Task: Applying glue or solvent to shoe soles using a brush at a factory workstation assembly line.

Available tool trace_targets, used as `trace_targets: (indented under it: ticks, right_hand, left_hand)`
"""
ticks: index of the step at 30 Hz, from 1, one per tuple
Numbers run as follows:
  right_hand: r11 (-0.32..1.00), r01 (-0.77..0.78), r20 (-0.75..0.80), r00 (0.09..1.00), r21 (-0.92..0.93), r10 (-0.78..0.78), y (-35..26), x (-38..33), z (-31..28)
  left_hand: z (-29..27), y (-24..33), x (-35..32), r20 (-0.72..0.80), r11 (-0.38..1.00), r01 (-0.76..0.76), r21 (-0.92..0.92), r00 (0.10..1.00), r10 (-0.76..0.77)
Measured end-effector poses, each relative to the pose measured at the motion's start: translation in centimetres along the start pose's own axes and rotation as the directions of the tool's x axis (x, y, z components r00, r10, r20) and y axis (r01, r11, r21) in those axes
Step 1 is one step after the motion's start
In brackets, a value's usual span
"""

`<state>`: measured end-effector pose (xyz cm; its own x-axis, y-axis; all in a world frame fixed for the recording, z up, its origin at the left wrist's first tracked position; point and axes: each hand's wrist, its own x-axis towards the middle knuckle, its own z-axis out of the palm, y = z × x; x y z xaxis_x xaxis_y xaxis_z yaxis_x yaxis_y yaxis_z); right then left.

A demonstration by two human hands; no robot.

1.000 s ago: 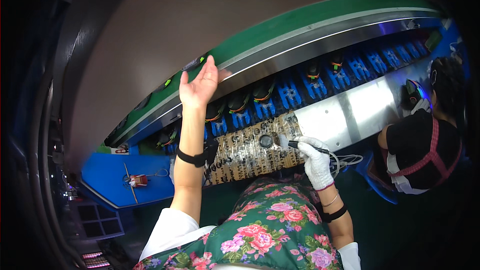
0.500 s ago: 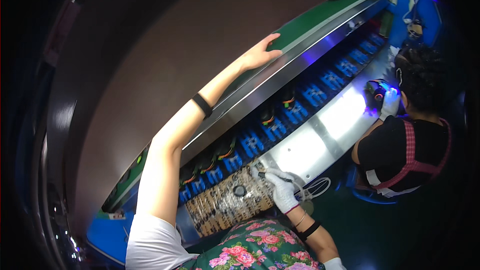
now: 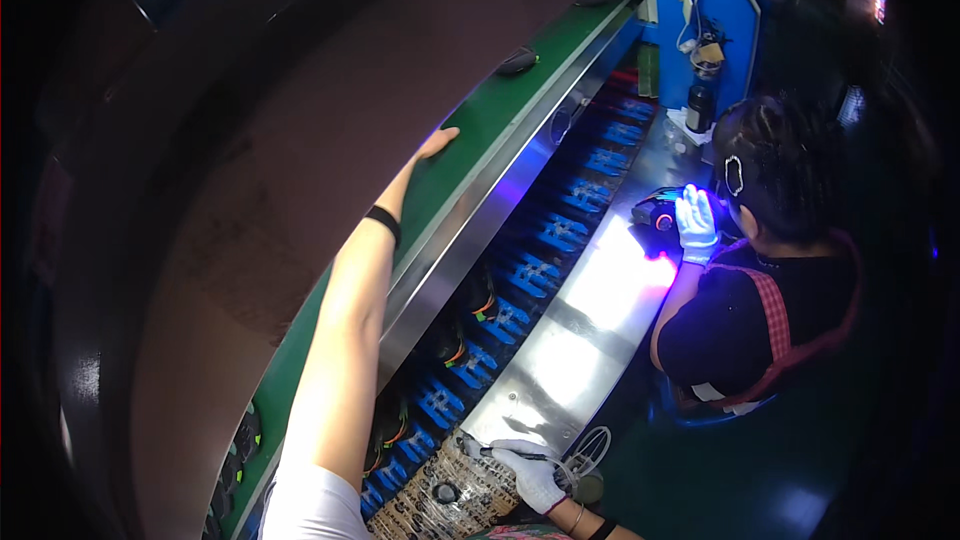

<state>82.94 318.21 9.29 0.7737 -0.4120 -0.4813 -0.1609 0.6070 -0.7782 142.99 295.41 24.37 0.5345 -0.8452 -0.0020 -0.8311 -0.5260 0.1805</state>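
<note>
My left hand (image 3: 436, 145) reaches out over the green conveyor belt (image 3: 484, 132). Its thumb sticks out apart, nothing shows in the grasp, and the brown panel's edge hides most of the fingers. In a white glove, my right hand (image 3: 533, 472) is closed on a thin dark pen-like tool (image 3: 487, 451) with a pale tip. That tip lies over the far corner of a plastic-wrapped cardboard pad (image 3: 478, 488), which has a round black disc (image 3: 445, 492) on it. A loop of pale cord (image 3: 592, 452) lies beside the glove.
A dark shoe (image 3: 518, 61) rides farther up the belt; several more sit at lower left. Beside the metal rail run blue holders (image 3: 535, 275), some with dark orange-edged pieces. At right a co-worker's gloved hand (image 3: 697, 225) holds a dark shoe (image 3: 655, 212) above the metal bench (image 3: 560, 365).
My view has swung, so the scene sits lower and farther left. My left hand has gone farther over the belt, partly behind the panel. My right hand still grips the pen-like tool.
</note>
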Motion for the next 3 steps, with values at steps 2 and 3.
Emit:
trace_targets:
  ticks: [2, 3]
  right_hand:
    - [1.000, -0.015, 0.048, 0.999, 0.017, 0.014, -0.2, 0.4, 0.0]
    - [1.000, -0.009, 0.057, 0.998, 0.022, 0.007, 0.0, 0.0, 0.1]
  left_hand:
    - [-1.7, -3.5, -0.9, 0.009, 0.997, -0.051, 0.055, 0.999, 0.050]
    - [-2.3, -6.3, -2.1, 0.032, 0.991, -0.089, 0.103, 0.996, 0.086]
